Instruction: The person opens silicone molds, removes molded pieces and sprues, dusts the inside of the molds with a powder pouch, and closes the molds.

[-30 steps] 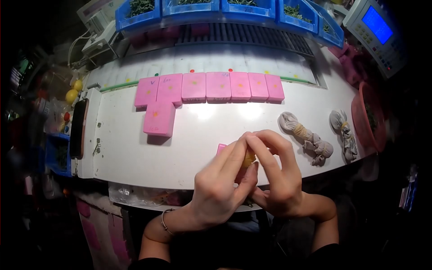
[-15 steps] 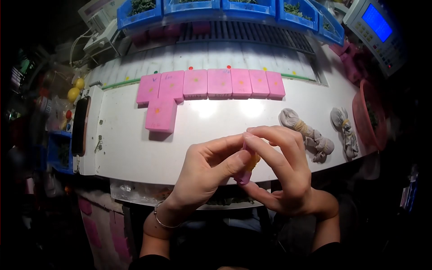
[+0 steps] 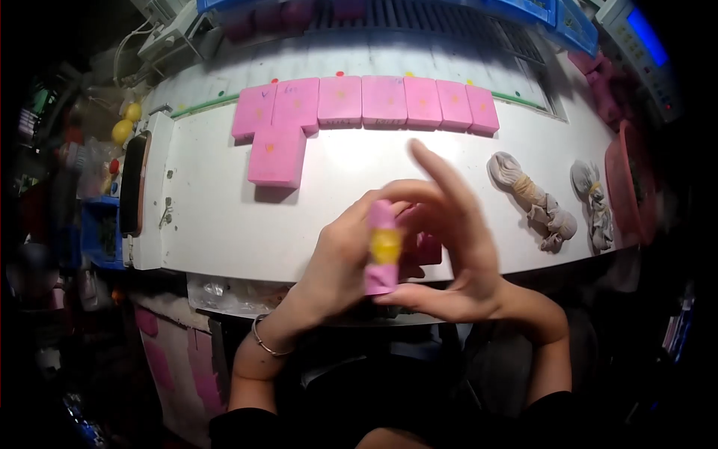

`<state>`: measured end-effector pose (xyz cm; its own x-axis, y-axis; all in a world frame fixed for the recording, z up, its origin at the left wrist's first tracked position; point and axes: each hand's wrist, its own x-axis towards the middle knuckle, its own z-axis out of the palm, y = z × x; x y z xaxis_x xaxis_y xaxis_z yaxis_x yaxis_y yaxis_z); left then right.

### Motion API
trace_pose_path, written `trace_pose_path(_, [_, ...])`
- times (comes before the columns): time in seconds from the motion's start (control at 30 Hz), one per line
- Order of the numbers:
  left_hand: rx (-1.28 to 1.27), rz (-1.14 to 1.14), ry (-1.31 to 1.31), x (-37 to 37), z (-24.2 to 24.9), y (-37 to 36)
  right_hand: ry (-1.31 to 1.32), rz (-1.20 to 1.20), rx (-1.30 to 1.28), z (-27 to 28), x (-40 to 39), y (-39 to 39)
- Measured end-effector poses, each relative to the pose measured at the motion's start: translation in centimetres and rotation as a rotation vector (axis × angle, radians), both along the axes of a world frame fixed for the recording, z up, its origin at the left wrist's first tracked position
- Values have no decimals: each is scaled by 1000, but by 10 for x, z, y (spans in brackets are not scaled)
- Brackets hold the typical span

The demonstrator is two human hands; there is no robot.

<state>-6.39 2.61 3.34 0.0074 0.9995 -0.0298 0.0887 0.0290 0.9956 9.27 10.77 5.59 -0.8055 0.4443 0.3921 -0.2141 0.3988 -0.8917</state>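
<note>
Between my hands is a pink rubber mould (image 3: 382, 278) with a bright yellow middle, blurred by motion; more pink shows behind it. My left hand (image 3: 340, 251) is closed on the mould from the left, its fingers largely hidden. My right hand (image 3: 471, 262) curves round from the right, thumb at the mould's lower end and a finger bent over its top, while another finger points up. Beyond the hands, several pink mould blocks (image 3: 340, 101) stand in a row on the white table (image 3: 202, 209), with one block (image 3: 275, 157) in front of the row.
Two tied grey cloth bundles (image 3: 532, 202) (image 3: 592, 202) lie on the right. A pink basin (image 3: 627, 176) is at the right edge, below a device with a blue screen (image 3: 647, 36). Blue bins (image 3: 516, 9) line the back. A phone-like dark object (image 3: 135, 183) rests at left.
The mould has turned so its yellow middle faces me, and my hands have shifted slightly left and up. A right finger has lifted. The camera view has tilted down, showing less of the blue bins.
</note>
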Motion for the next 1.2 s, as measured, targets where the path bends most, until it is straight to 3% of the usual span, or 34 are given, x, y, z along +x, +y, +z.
trace_pose_path(0.07, [-51, -36, 22, -4, -6, -2, -12, -19, 43, -7, -8, -2])
trace_pose_path(0.2, [71, 74, -226, -9, -22, -1, -201, -151, 38, -5, 13, 9])
trace_pose_path(0.27, [3, 33, -486, -13, -28, -1, -347, -167, 202, -2, 18, 9])
trace_pose_path(0.53, [35, 23, -589, -12, -32, -1, -392, -254, 203, -8, 11, 3])
trace_pose_path(0.63, [57, 10, -504, -12, -35, -2, -355, -284, 284, -11, 8, 0])
trace_pose_path(0.73, [148, -50, -247, -6, -36, -3, -392, -281, 438, -5, 8, 0])
trace_pose_path(0.8, [242, -1, 75, 2, -31, -2, -444, -262, 498, -2, 7, -1])
trace_pose_path(0.87, [278, 58, 151, 18, -29, -2, -592, -284, 486, 0, 4, -7])
trace_pose_path(0.97, [427, 389, 417, 44, -45, 7, -601, -397, 633, -11, -3, -13])
trace_pose_path(1.07, [485, 457, 582, 48, -60, 10, -670, -464, 704, -5, -8, -20])
trace_pose_path(1.13, [503, 462, 521, 47, -57, 7, -797, -476, 721, -1, -8, -24])
trace_pose_path(1.2, [397, 339, 443, 37, -55, 1, -721, -465, 721, 6, -3, -22])
